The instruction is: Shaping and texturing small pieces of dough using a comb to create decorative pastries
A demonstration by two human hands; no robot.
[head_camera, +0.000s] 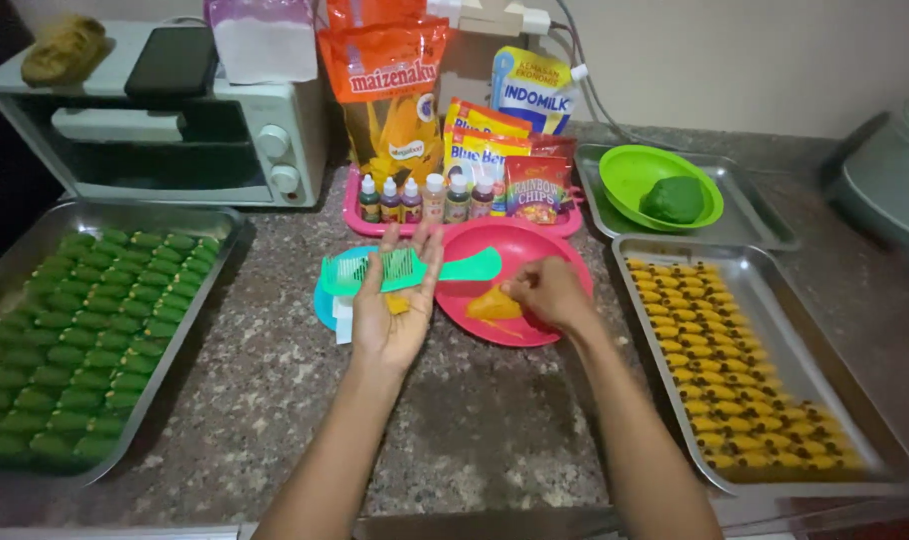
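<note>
Orange dough (494, 305) lay in the red bowl (505, 250) at centre counter. From the head view I noted the right hand (547, 292), fingers pinched narrow on that lump. The left hand (397, 305) lay palm up, fingers spread wide, a small orange piece (397, 303) on it, over a green comb (407, 268). Steel trays flanked them: green pieces (75, 340) left, yellow pieces (745, 390) right.

Green comb (405, 267), red bowl (535, 250), orange dough (494, 305), green-filled tray (220, 222), speckled grey counter (475, 420).
</note>
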